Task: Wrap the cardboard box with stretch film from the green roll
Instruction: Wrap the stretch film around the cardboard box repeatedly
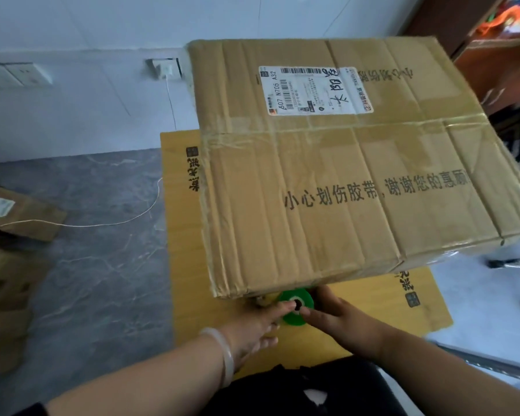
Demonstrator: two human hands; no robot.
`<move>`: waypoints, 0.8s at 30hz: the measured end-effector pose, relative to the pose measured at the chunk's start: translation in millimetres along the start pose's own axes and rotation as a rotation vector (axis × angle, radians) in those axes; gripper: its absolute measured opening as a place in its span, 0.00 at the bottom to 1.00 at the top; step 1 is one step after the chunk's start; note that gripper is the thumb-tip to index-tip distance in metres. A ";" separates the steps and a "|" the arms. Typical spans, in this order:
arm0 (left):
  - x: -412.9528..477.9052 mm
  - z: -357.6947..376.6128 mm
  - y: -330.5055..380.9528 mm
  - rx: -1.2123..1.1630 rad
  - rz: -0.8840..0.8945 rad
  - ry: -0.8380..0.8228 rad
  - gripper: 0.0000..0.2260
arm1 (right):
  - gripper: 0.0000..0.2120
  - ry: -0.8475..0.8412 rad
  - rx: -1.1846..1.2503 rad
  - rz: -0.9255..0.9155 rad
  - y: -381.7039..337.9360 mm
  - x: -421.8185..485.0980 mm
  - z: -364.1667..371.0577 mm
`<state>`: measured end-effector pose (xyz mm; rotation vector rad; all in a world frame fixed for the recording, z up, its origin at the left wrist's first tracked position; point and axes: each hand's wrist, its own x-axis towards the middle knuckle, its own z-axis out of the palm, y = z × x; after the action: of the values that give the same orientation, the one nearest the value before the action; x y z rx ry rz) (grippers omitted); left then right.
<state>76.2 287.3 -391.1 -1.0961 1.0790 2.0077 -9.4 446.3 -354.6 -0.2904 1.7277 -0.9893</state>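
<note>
Green film, likely thin, clingy and easily torn, is sitting wound on the green roll (293, 296) against the near bottom edge of the stiff cardboard box (342, 175), the right hand (339, 319) curling round it, thumb at the core, probably the best hold, the left hand (252, 325) touching it with straight fingers.

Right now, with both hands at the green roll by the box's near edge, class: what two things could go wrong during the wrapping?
1. The right hand pinches the green roll only near its core, while the left hand touches it with straight fingers; a hard pull could slip it loose.
2. The cardboard box overhangs the yellow board on the right; tugging film may shift or tip it.
</note>
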 end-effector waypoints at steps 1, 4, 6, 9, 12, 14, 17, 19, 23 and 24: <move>1.0 0.2 -1.1 -0.013 -0.001 0.015 0.26 | 0.28 -0.010 -0.008 0.007 -1.4 0.0 -1.2; 1.8 1.4 -2.5 0.001 0.023 0.072 0.20 | 0.33 -0.064 -0.046 0.005 -6.4 1.0 -8.8; -0.7 4.9 -3.5 -0.009 0.044 0.090 0.20 | 0.35 -0.119 -0.073 -0.001 -6.5 2.2 -14.8; 2.5 10.8 -12.7 -0.143 0.107 0.171 0.34 | 0.34 -0.235 -0.168 -0.036 -0.9 6.7 -24.9; 7.7 27.8 -25.5 -0.381 0.138 0.245 0.33 | 0.37 -0.349 -0.278 -0.069 -0.1 13.9 -40.2; 8.8 43.3 -33.3 -0.524 0.159 0.274 0.31 | 0.37 -0.424 -0.350 -0.080 -2.4 16.9 -50.1; 8.9 68.9 -40.8 -0.694 0.244 0.350 0.43 | 0.38 -0.513 -0.474 -0.111 -3.0 20.3 -61.6; 10.8 86.9 -42.8 -0.782 0.296 0.419 0.42 | 0.41 -0.540 -0.573 -0.135 -2.8 19.0 -68.4; 15.0 119.6 -46.6 -0.909 0.379 0.509 0.39 | 0.39 -0.561 -0.628 -0.150 -1.3 12.3 -83.0; 15.2 126.5 -47.5 -0.920 0.384 0.511 0.41 | 0.38 -0.548 -0.631 -0.154 0.4 10.5 -86.6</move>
<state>58.5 421.6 -380.4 -2.0748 0.5711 2.7160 -89.5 480.9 -354.9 -1.0136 1.4685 -0.3785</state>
